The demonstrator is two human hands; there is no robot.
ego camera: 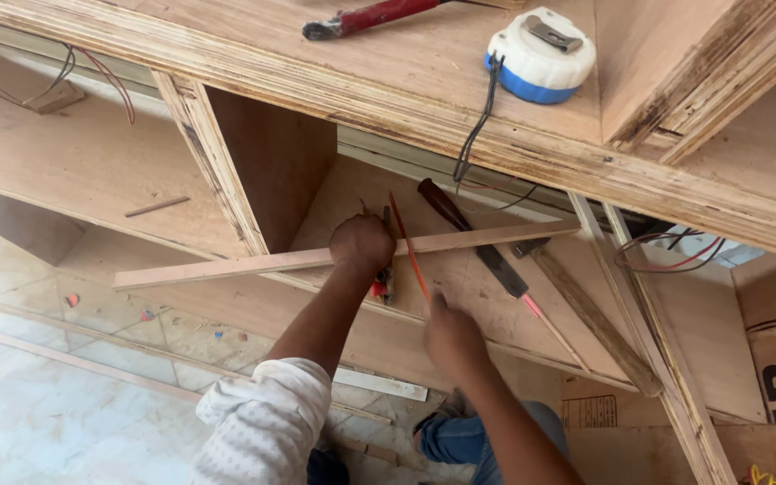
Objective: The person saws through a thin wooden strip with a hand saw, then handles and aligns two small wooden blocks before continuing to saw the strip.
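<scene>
The left hand (361,244) presses closed over a long, thin, pale wooden strip (226,267) that lies across the lower shelf of an unfinished plywood cabinet (253,171), while the right hand (454,339) pinches the near end of a slim red pencil-like stick (409,244) just beside it, its tip angled up towards the strip. Both forearms reach forward and down from the camera, the left in a rolled white sleeve. The strip looks light and somewhat springy, likely to shift unless held flat near the working point, where the left hand sits; its far ends overhang freely. Right of the strip's middle lie a dark-handled hand saw (473,238) and a hammer with a worn wooden handle (590,314). On the cabinet's top surface, above the strip, rest a white-and-blue round tape measure (541,56) and a red-handled tool (370,18). A small red-gripped tool beneath the left hand is too hidden to identify.
</scene>
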